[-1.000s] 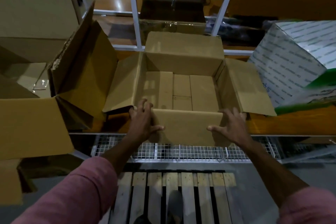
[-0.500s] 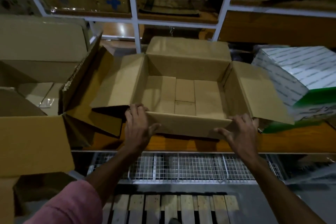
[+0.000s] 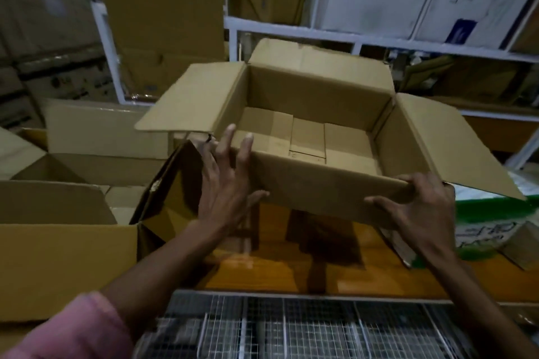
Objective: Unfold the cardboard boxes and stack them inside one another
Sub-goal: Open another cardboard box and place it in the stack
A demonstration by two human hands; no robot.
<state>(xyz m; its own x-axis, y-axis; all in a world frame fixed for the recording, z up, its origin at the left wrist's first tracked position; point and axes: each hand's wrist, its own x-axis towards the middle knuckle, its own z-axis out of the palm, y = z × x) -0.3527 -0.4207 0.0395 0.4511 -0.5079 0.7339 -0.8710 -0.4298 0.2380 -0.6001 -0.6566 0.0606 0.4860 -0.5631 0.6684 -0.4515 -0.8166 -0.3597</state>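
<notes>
An open brown cardboard box [image 3: 318, 96] hangs tilted in the air above the orange wooden shelf [image 3: 262, 271], all its top flaps spread outward and its bottom flaps folded shut. My left hand [image 3: 224, 189] presses against its near left corner, fingers spread up the side and thumb on the front wall. At the near right corner my right hand [image 3: 417, 207] grips the front wall's edge. A larger open cardboard box [image 3: 67, 265] stands at the left, its flap [image 3: 172, 183] leaning toward the held box.
Another open brown box [image 3: 102, 128] sits behind the large one. A white and green printed carton [image 3: 490, 224] lies on the shelf at the right. White rack posts [image 3: 291, 29] and stored cartons fill the back. Wire mesh [image 3: 291, 329] runs below the shelf edge.
The box was resting on the shelf with my hands at its near wall; now both hands have lifted it up and toward me, and my view has tilted upward.
</notes>
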